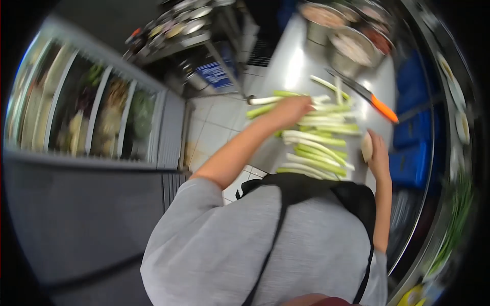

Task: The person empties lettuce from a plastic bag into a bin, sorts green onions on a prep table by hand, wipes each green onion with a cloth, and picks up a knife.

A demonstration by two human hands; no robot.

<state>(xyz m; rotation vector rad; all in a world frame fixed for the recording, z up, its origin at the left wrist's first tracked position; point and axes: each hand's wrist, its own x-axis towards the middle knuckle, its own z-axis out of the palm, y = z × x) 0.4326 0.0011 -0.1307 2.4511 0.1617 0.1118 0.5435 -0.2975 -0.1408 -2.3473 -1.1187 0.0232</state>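
Note:
Many pale green and white leek stalks (319,148) lie side by side across the metal table (283,56). My left hand (296,109) reaches over the upper stalks and touches them. Its fingers curl downward and are blurred, so their grip is hidden. At the table's right side, my right hand (378,155) is closed on a pale oval object (367,147) whose kind is unclear. Above that hand rests a knife with an orange handle (384,108), its dark blade pointing up and left past the ends of some stalks.
Metal pots (349,51) with pale and reddish food stand at the table's far end. Blue bins (411,148) sit along the right. To the left are a glass-topped fridge (97,107) and a tiled floor (212,130). A utensil rack (178,43) stands behind.

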